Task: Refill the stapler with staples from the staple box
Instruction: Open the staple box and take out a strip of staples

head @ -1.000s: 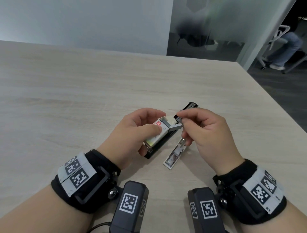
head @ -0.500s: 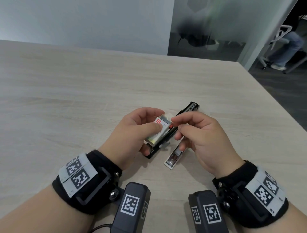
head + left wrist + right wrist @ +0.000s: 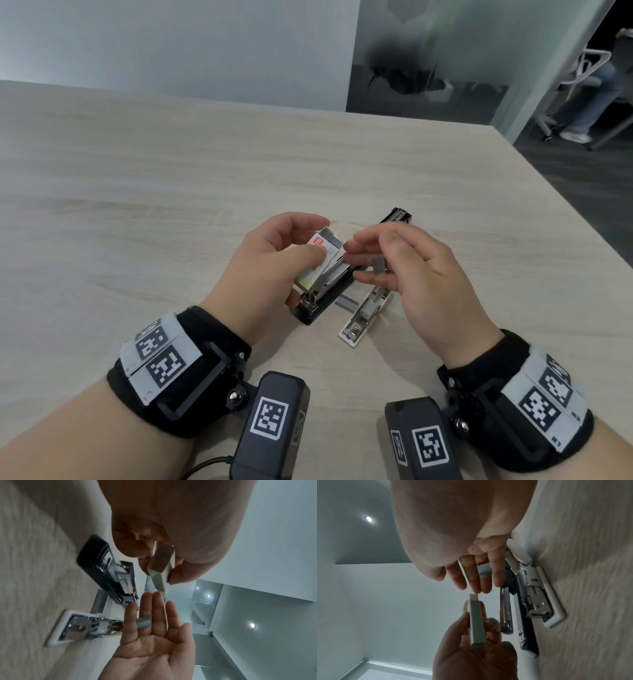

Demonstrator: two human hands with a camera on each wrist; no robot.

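My left hand (image 3: 317, 240) grips the small white staple box (image 3: 323, 262), open end toward the right hand, above the stapler. The stapler lies unfolded on the table: black base with metal staple channel (image 3: 337, 291) and white top cover (image 3: 364, 313). My right hand (image 3: 356, 255) is spread with straight fingers just right of the box mouth. A short grey staple piece (image 3: 377, 265) sits among those fingers (image 3: 145, 609); the right wrist view shows the staple piece (image 3: 485, 568) too. A longer staple strip (image 3: 346, 303) lies on the table between base and cover.
The pale wood table (image 3: 171, 205) stretches left and far of the hands, its right edge (image 3: 565, 205) beyond the stapler. Behind a glass partition at the far right a seated person's legs (image 3: 589, 102) and a chair show.
My right hand, which pinched a staple strip at the box mouth, has opened its fingers. A strip now lies on the table by the stapler and a short piece stays at the fingers.
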